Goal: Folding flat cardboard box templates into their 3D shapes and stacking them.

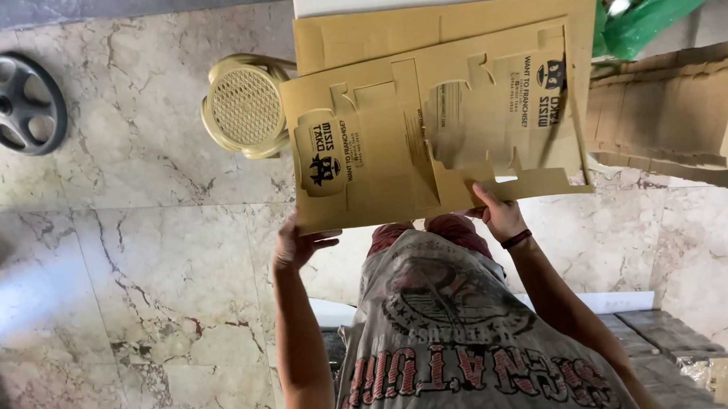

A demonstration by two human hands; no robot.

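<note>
I hold a flat die-cut brown cardboard sheet (pixel 394 147) with black print and cut-out flaps in front of me. My left hand (pixel 294 243) grips its lower left edge from below. My right hand (pixel 500 216), with a dark band at the wrist, pinches the lower right edge, thumb on top. A second flat cardboard sheet (pixel 422 33) lies behind the held one, farther away.
A beige plastic stool (pixel 245 106) stands on the marble floor to the left of the sheets. A dark wheel (pixel 15 102) lies at far left. Stacked cardboard (pixel 675 113) sits at right, with green plastic (pixel 656 9) above it. Grey blocks (pixel 667 339) are at lower right.
</note>
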